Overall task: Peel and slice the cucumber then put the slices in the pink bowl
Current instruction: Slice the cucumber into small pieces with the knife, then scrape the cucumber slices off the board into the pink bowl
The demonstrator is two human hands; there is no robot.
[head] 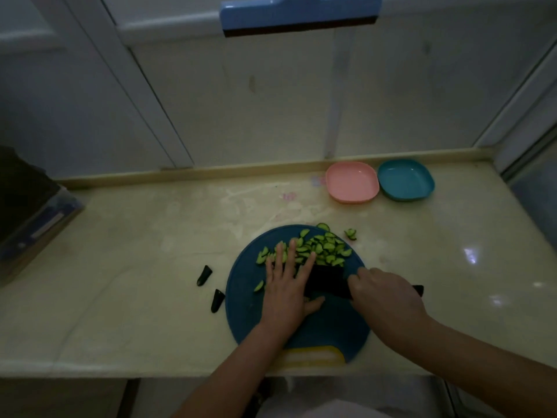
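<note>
With flat, straight-fingered left hand presses slices, lower centre; grips knife in right hand, over board. Pink bowl right of centre, apart.

- pretty dim in here, everything's got a bluish-grey cast
- pale cream countertop, glossy, with some smeary whitish marks near the middle
- a few bright glare spots on its right side
- low raised lip runs along the back edge
- white panelled wall right behind that
- dark box sits at the counter's far left
</note>
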